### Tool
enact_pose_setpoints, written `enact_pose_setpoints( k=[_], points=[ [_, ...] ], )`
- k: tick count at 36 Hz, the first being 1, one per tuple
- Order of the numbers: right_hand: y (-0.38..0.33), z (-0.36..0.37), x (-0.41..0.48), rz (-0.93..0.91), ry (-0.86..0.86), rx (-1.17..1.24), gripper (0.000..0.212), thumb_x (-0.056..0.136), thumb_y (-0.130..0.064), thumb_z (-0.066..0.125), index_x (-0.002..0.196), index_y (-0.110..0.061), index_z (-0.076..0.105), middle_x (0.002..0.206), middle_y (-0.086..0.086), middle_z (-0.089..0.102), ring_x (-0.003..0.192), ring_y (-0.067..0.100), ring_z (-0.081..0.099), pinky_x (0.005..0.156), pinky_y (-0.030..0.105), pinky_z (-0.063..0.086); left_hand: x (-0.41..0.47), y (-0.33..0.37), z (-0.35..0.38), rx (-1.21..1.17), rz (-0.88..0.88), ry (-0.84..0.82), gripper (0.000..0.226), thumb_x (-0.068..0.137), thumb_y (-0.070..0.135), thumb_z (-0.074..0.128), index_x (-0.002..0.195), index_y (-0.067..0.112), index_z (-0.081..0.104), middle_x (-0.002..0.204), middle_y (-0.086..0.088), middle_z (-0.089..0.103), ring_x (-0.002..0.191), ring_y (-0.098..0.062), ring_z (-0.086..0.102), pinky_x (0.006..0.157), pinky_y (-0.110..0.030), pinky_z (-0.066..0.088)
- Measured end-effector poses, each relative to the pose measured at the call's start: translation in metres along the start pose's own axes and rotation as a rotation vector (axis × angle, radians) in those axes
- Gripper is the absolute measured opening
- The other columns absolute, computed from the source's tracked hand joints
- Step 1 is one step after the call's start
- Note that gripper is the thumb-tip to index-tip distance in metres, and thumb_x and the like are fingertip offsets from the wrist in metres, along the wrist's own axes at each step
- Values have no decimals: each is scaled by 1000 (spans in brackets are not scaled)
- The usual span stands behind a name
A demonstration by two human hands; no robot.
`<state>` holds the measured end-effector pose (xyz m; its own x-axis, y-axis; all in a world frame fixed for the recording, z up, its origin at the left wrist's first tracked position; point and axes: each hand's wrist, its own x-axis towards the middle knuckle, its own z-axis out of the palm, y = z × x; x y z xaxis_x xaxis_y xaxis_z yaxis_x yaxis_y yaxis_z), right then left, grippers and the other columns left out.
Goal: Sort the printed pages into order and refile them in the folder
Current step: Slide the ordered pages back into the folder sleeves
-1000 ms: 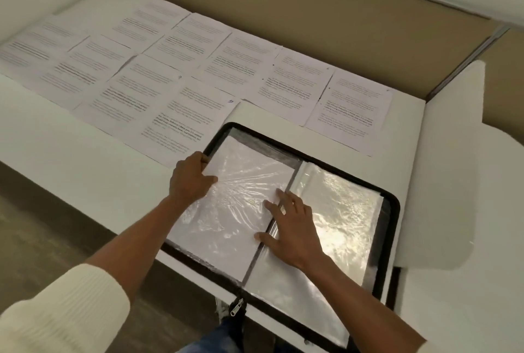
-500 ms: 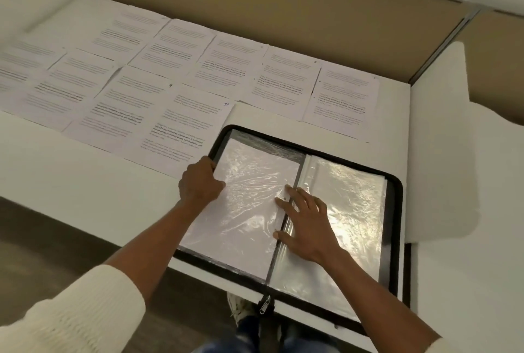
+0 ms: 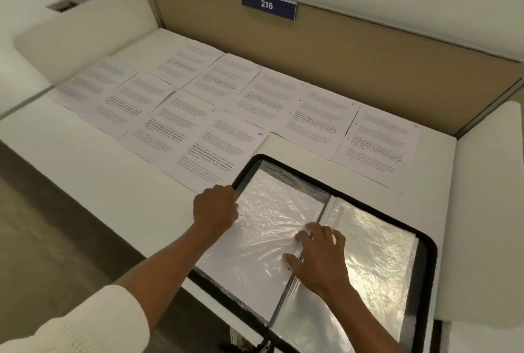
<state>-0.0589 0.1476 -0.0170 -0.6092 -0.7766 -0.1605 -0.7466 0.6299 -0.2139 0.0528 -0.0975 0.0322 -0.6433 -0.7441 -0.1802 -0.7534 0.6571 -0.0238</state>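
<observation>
A black zip folder (image 3: 425, 245) lies open at the desk's front right, with clear plastic sleeves on both sides. A blank white sheet (image 3: 272, 211) sits in the left sleeve. My left hand (image 3: 215, 208) is curled at the sleeve's left edge, near the folder's upper left corner; what it holds is hidden. My right hand (image 3: 317, 256) rests on the folder's spine, fingers spread and bent on the plastic. Several printed pages (image 3: 215, 148) lie spread in rows behind the folder.
The white desk (image 3: 99, 171) is boxed in by a tan partition (image 3: 354, 49) at the back, bearing a blue sign "216" (image 3: 268, 6). White side panels (image 3: 85, 26) stand left and right. The floor shows at the lower left.
The view has swung to the right and up, showing the sign. Both hands stay on the folder; my right fingers have bent more on the plastic near the spine.
</observation>
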Motion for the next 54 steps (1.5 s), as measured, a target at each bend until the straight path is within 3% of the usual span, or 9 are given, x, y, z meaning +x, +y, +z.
enact_pose_setpoints(
  k=[3, 7, 10, 20, 29, 39, 47, 50, 54],
  points=[
    [-6, -5, 12, 12, 41, 28, 42, 81, -62, 69, 106, -28, 75, 122, 2, 66, 121, 28, 56, 101, 49, 44, -1, -7, -5, -148, -114, -39, 31, 99, 49, 63, 93, 19, 62, 83, 4, 61, 76, -19, 62, 67, -31, 47],
    [-20, -15, 27, -30, 17, 168, 39, 90, -56, 70, 117, -28, 71, 133, -2, 58, 131, 22, 47, 104, 39, 46, -4, -17, -13, -323, -160, -119, 34, 95, 51, 68, 86, 19, 67, 81, 4, 68, 76, -16, 65, 72, -32, 56],
    [-36, -18, 41, -70, 6, 241, 34, 91, -53, 70, 116, -31, 69, 131, -7, 55, 128, 15, 46, 96, 31, 49, -2, -29, -16, -359, -157, -139, 28, 94, 49, 69, 82, 24, 65, 82, 8, 68, 77, -13, 65, 73, -31, 56],
    [-134, -26, 130, -160, -54, 359, 23, 96, -49, 68, 113, -34, 67, 120, -15, 57, 109, 5, 56, 80, 15, 41, 49, -128, -18, -474, -195, -116, 34, 89, 55, 77, 79, 25, 64, 74, 11, 67, 69, -8, 65, 71, -31, 59],
    [-248, -36, 287, -95, 6, 438, 31, 96, -47, 70, 119, -27, 66, 122, -4, 63, 118, 17, 55, 94, 41, 52, 197, -256, -57, -492, -124, -109, 31, 86, 51, 82, 76, 25, 68, 81, 11, 70, 80, -11, 67, 81, -38, 60],
    [-342, -63, 428, 67, 14, 385, 52, 93, -44, 75, 137, -28, 52, 133, -1, 60, 120, 19, 60, 97, 42, 54, 384, -379, -122, -577, -23, -31, 30, 87, 45, 85, 75, 21, 71, 72, 8, 76, 73, -14, 75, 80, -45, 65],
    [-369, -66, 511, 49, -16, 214, 65, 97, -40, 70, 152, -21, 40, 155, 3, 44, 144, 24, 40, 109, 46, 45, 491, -399, -122, -617, 27, 19, 31, 87, 46, 84, 76, 20, 72, 80, 6, 74, 83, -16, 71, 82, -42, 62],
    [-372, -63, 538, 18, -46, 163, 72, 99, -44, 67, 158, -20, 34, 165, 3, 33, 152, 25, 30, 117, 47, 38, 518, -391, -114, -574, 53, 20, 34, 86, 52, 83, 89, 20, 70, 95, 6, 73, 95, -20, 68, 82, -38, 57],
    [-375, -59, 571, -66, -106, 59, 82, 101, -57, 57, 165, -19, 23, 174, 4, 16, 160, 27, 14, 127, 51, 20, 554, -380, -100, -484, 87, -4, 63, 85, 58, 81, 129, 17, 63, 133, -3, 66, 123, -26, 61, 99, -43, 52]
  ],
)
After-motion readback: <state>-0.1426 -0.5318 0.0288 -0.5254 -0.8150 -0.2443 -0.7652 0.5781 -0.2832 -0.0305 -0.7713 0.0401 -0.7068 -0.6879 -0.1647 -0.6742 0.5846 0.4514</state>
